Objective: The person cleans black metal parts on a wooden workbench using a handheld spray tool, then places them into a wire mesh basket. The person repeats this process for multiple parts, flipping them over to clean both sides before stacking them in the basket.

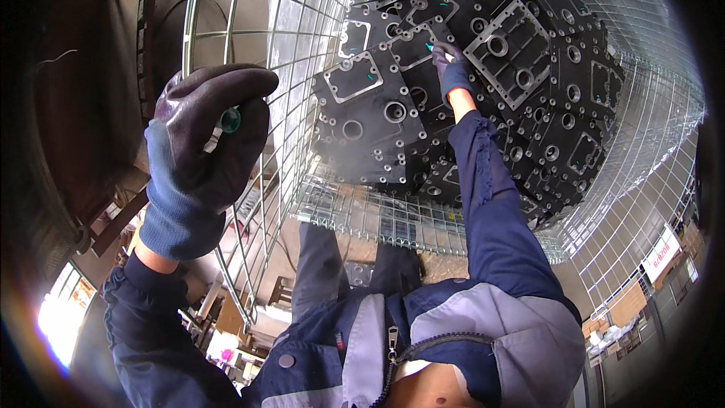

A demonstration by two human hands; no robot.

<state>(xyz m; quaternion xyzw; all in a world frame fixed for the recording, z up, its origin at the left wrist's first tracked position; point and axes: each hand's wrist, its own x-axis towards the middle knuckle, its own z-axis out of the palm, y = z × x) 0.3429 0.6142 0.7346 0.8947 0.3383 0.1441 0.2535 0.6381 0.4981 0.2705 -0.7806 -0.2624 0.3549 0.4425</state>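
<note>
Black machined metal plates (510, 60) lie heaped in a wire-mesh cage (355, 204) at one o'clock on my remote feed, where the gloved right hand (454, 74) pinches a green-tipped marker (430, 47) over them, contact unclear; at ten o'clock, I see the gloved left hand (198, 112) curled around a small green round piece (231, 120).

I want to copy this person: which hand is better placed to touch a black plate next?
Probably the right hand: it's over the black plates, while the left hand is by the cage's wire rim.
</note>
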